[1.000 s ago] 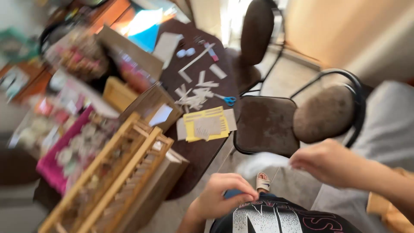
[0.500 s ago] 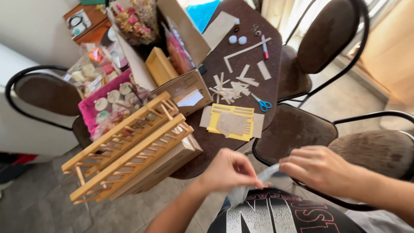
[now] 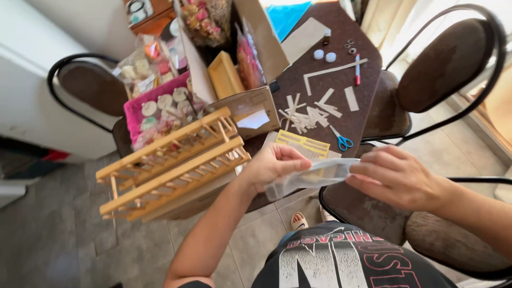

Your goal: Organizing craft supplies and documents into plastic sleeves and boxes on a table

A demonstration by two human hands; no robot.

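Clear, filmy plastic, a small see-through bag [image 3: 314, 177], is stretched between my two hands just above the near edge of the dark brown tabletop [image 3: 341, 80]. My left hand [image 3: 274, 166] is pinching one end of it between thumb and fingertips, fingers curled tight over the film. My right hand [image 3: 397, 178] is gripping the other end, thumb side toward the bag, fingers folded around the edge. The bag hangs slightly slack between them, its lower fold drooping under my left hand

Just beyond my left hand, touching the tabletop, lies a yellow paper sheet with cut slots [image 3: 304, 143], partly hidden behind my fingers. A little farther out, beyond the gap between my hands, sits a pair of small blue-handled scissors [image 3: 341, 141], and past that a scatter of pale cardboard strips [image 3: 309, 114]. Far beyond my right hand I see a red and white pen [image 3: 357, 69] and two white round caps [image 3: 325, 55]

To the left of my left hand, a light wooden slatted rack [image 3: 170, 162] lies on its side, overhanging the tabletop edge. Behind it stands an open brown cardboard box [image 3: 250, 109], and left of that a pink tray of small round items [image 3: 157, 104]

Under my right hand is the brown padded seat of a black metal-framed chair [image 3: 362, 208]; another such chair [image 3: 448, 64] stands well beyond it. Below both hands my black printed shirt [image 3: 346, 261] fills the near view, with grey floor tiles [image 3: 53, 229] off to the left
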